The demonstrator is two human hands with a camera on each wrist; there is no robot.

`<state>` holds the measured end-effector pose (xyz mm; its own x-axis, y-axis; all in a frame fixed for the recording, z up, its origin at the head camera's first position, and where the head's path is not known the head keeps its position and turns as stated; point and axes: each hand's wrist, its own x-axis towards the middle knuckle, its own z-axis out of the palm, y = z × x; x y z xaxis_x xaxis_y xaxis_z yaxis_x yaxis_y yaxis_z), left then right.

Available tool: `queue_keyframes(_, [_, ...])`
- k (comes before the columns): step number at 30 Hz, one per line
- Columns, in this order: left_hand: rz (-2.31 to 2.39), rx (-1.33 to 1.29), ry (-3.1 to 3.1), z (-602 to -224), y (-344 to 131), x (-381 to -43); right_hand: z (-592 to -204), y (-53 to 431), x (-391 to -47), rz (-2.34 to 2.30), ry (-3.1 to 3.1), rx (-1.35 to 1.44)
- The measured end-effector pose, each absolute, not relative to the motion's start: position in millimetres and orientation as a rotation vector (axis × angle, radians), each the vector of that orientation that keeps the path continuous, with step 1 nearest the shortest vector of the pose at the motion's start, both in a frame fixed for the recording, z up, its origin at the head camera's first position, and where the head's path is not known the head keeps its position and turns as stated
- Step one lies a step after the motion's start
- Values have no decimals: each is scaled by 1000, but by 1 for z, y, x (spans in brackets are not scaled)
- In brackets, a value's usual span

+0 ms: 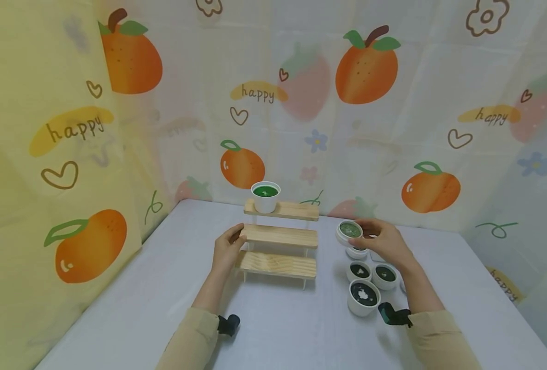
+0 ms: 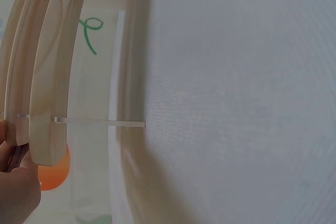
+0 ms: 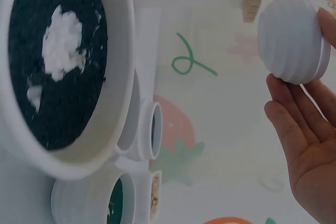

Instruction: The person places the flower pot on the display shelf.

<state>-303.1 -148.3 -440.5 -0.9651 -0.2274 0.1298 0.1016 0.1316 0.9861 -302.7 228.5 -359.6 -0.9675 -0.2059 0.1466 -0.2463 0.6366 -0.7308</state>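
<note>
My right hand (image 1: 388, 244) holds a small white ribbed cup (image 3: 291, 40) above the table, right of the stand. Its green filling shows from the head. My left hand (image 1: 226, 252) grips the left end of the middle plank on a three-step wooden display stand (image 1: 280, 235). In the left wrist view, thumb and fingers meet the plank's end (image 2: 23, 129). On the top step, at its left, sits another white cup (image 1: 265, 202) with a bright green filling. The middle and lower steps carry nothing.
Below my right hand, several white cups cluster on the white table; the nearest cup (image 1: 363, 300) has a dark filling with a white patch. A darker green cup (image 1: 385, 276) stands beside it. Fruit-printed curtains (image 1: 301, 103) enclose the back and sides.
</note>
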Motion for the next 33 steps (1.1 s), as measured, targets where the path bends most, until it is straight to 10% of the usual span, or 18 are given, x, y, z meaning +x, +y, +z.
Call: queue_keyframes(33, [-1933, 143, -2162, -442, -149, -302, -355, 170, -324, 1452, -2690, 382])
